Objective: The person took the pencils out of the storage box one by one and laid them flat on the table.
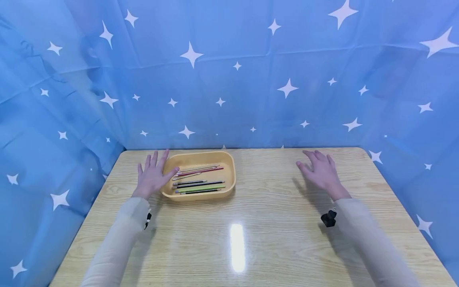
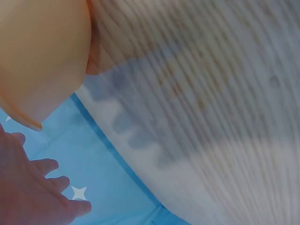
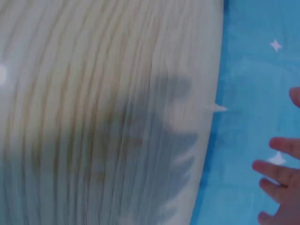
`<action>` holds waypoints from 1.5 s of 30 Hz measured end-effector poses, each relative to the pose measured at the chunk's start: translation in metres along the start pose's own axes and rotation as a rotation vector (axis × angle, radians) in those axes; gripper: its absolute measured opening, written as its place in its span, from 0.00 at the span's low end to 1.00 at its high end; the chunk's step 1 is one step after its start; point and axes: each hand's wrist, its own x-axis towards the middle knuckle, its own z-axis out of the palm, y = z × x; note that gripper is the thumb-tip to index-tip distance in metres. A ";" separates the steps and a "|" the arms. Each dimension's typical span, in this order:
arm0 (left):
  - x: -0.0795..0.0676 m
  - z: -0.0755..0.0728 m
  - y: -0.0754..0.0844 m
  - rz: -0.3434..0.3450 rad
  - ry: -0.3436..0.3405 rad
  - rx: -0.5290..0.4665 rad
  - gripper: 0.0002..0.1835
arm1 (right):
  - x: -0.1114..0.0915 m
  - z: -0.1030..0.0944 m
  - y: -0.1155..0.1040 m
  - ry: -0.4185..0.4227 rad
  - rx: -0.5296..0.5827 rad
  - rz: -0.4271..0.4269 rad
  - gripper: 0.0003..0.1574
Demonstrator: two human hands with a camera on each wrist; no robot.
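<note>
My left hand (image 1: pixel 152 175) spreads its fingers at the left end of a shallow yellow tray (image 1: pixel 229 190), its thumb overlapping the rim in the head view. Inside the tray lie two loose groups of slim sticks. The upper group has a red pencil (image 1: pixel 214 169) and pale wooden ones; the lower group has black pencils (image 1: pixel 201 184) and a green pencil (image 1: pixel 204 189). Far to the right, my right hand (image 1: pixel 320 171) hovers over the table with fingers spread and nothing in it. In the left wrist view, the outer wall of the tray (image 2: pixel 47 51) fills the upper left corner.
A light wood-grain table (image 1: pixel 272 223) with rounded far corners spreads beneath both arms. Blue cloth (image 1: pixel 251 99) with white stars hangs behind it and along both sides. A bright light reflection shows on the tabletop near the middle.
</note>
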 end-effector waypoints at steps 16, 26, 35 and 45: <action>-0.006 0.006 -0.015 0.126 -0.021 -0.317 0.46 | 0.010 0.030 -0.041 0.016 0.257 -0.031 0.27; -0.020 0.014 -0.026 0.164 -0.057 -0.628 0.50 | 0.015 0.053 -0.068 0.037 0.388 -0.074 0.20; -0.029 0.017 -0.031 0.138 -0.178 -0.823 0.54 | 0.016 0.066 -0.089 0.045 0.489 -0.099 0.17; -0.029 0.018 -0.026 0.110 -0.234 -0.823 0.58 | 0.014 0.073 -0.104 0.016 0.539 -0.122 0.15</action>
